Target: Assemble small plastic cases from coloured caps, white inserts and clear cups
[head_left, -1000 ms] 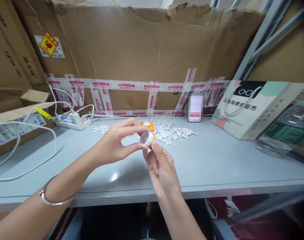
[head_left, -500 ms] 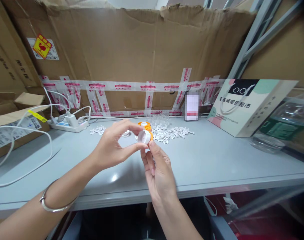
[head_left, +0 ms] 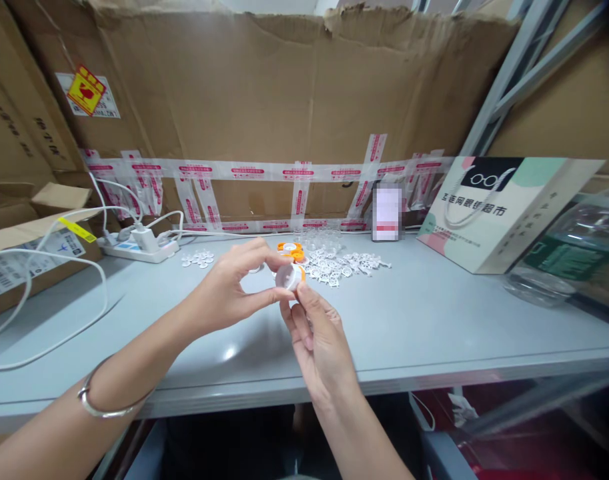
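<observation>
Between my two hands is a small white round cup-shaped part [head_left: 286, 277] with an orange edge on its right side, its hollow face turned toward me. My left hand [head_left: 234, 283] pinches it between thumb and fingertips from the left. From below and the right, my right hand [head_left: 319, 337] grips the same part with its thumb near the orange edge. Just behind it on the table lie orange pieces with white centres [head_left: 290, 250]. A heap of white openwork plastic pieces [head_left: 334, 267] spreads to the right of these, with clear plastic pieces [head_left: 319, 237] behind.
Small white pieces [head_left: 198, 258] lie to the left on the grey table [head_left: 409, 320]. A power strip [head_left: 141, 248] with white cables sits at the back left. A phone [head_left: 387, 212] leans against the large cardboard box [head_left: 264, 93]. A paper bag [head_left: 504, 213] and a plastic bottle [head_left: 559, 257] stand right.
The white part has turned slightly in my fingers, so less of its orange edge shows. Both hands keep nearly the same place and hold.
</observation>
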{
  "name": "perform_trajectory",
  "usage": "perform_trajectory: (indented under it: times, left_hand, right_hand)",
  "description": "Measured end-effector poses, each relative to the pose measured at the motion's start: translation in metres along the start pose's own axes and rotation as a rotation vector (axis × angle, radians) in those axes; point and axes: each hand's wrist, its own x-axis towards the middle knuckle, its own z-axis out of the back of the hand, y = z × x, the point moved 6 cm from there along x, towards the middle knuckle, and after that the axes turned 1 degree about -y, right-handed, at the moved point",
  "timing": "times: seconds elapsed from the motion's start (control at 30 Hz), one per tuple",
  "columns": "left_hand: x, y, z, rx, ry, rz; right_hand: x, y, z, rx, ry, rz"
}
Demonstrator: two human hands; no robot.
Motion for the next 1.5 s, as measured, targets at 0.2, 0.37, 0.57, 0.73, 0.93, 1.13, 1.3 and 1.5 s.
perform_trajectory:
  times: [0.2,0.37,0.57,0.73,0.93,1.13,1.3,1.5]
  left_hand:
    - [-0.001,0.014,-0.008,-0.039,0.126,0.054]
    - [-0.002,0.023,-0.020,-0.171,0.243,0.157]
    - [-0.004,0.032,-0.028,-0.164,0.120,0.313]
    - [-0.007,0.036,-0.031,-0.200,0.135,0.346]
    - [-0.018,0.043,-0.057,-0.141,0.361,0.285]
    - [-0.022,0.043,-0.057,-0.063,0.393,0.284]
    - [-0.008,0.014,-0.037,-0.064,0.107,0.147]
    - [-0.009,-0.005,-0.054,-0.195,0.153,0.013]
  right_hand:
    - [0.005,-0.012,0.004,0.218,-0.082,-0.160]
    - [0.008,-0.016,0.007,0.268,-0.082,-0.265]
    - [0.011,-0.015,0.018,0.155,-0.105,-0.293]
    - [0.009,0.013,0.041,0.016,-0.184,-0.303]
    - [0.009,0.038,0.054,0.164,-0.297,-0.285]
    - [0.015,0.034,0.046,0.204,-0.342,-0.244]
    - [0.019,0.025,0.040,0.137,-0.372,-0.215]
    - [0.022,0.013,0.016,0.025,-0.271,-0.208]
